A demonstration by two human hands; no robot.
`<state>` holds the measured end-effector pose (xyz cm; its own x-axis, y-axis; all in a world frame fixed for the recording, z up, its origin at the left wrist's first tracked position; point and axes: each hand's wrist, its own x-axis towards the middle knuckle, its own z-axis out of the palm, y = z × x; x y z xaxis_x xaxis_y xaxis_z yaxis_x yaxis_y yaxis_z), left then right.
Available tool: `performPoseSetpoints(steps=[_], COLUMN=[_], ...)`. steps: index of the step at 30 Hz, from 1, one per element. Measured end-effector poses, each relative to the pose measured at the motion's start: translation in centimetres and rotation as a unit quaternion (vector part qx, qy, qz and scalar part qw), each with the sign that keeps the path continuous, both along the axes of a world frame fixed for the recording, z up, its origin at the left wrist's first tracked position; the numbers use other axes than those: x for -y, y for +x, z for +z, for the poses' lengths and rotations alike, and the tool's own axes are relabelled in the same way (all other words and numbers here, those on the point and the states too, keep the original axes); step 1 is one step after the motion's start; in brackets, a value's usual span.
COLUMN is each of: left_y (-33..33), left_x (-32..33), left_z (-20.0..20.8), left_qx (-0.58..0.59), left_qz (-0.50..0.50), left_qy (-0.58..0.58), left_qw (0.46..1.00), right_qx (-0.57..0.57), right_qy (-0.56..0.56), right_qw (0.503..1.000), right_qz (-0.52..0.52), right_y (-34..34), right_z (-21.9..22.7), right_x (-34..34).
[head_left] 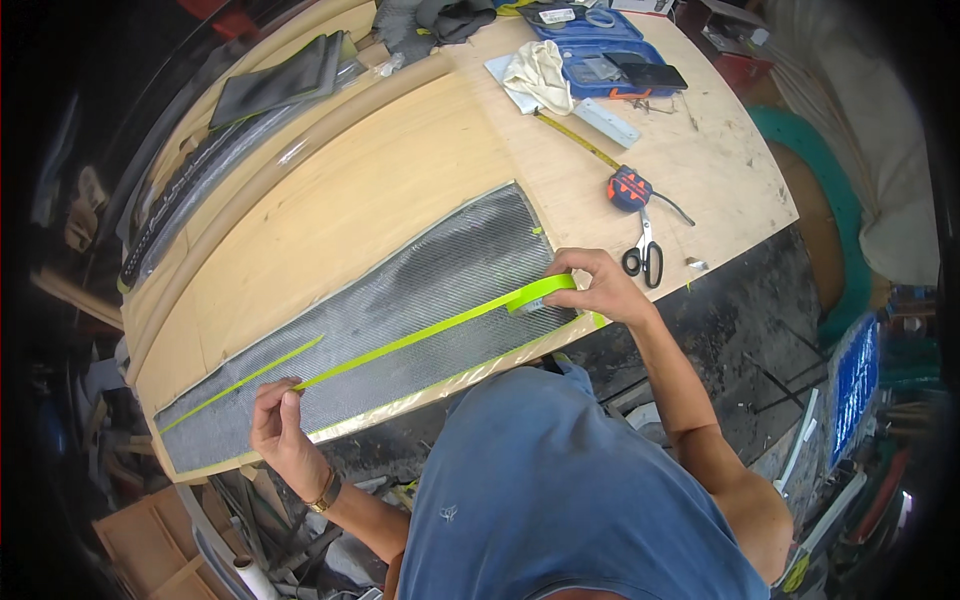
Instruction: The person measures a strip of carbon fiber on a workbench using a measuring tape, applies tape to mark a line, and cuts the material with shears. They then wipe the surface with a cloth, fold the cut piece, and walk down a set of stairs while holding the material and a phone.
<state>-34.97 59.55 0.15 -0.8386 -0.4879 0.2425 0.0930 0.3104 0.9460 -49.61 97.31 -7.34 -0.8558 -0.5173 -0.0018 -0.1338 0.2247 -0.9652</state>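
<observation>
A long tapering sheet of dark grey woven carbon-look fabric (440, 260) lies along the near edge of the wooden table. My right hand (597, 285) grips a roll of bright yellow-green tape (543, 290) over the sheet's wide right end. From that roll a strip of tape (410, 342) stretches straight to my left hand (280, 425), whose thumb and fingertips pinch its free end. Another thin yellow-green strip (245, 380) runs along the narrow left part of the sheet. Whether the held strip touches the fabric, I cannot tell.
Black-handled scissors (645, 255), a tape measure (628, 188) with its blade pulled out and a metal plate (608, 122) lie to the right. Behind them are a white cloth (540, 75) and an open blue case (610, 50). A long cardboard tube (300, 145) lies at the far left.
</observation>
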Motion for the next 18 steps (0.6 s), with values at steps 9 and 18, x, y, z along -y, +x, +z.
performPoseSetpoints(steps=[9, 18], left_y=[-0.4, 0.8], left_x=[-0.4, 3.0], left_z=[0.0, 0.3], left_qx=[-0.010, 0.000], left_qz=[0.010, 0.069], left_qy=[0.009, 0.018], left_qw=[1.000, 0.997], right_qx=[0.004, -0.030], right_qy=[-0.002, -0.017], right_qw=[1.000, 0.996], right_qz=[-0.004, 0.084], right_y=[-0.5, -0.5], right_z=[0.6, 1.3], right_x=[-0.3, -0.9])
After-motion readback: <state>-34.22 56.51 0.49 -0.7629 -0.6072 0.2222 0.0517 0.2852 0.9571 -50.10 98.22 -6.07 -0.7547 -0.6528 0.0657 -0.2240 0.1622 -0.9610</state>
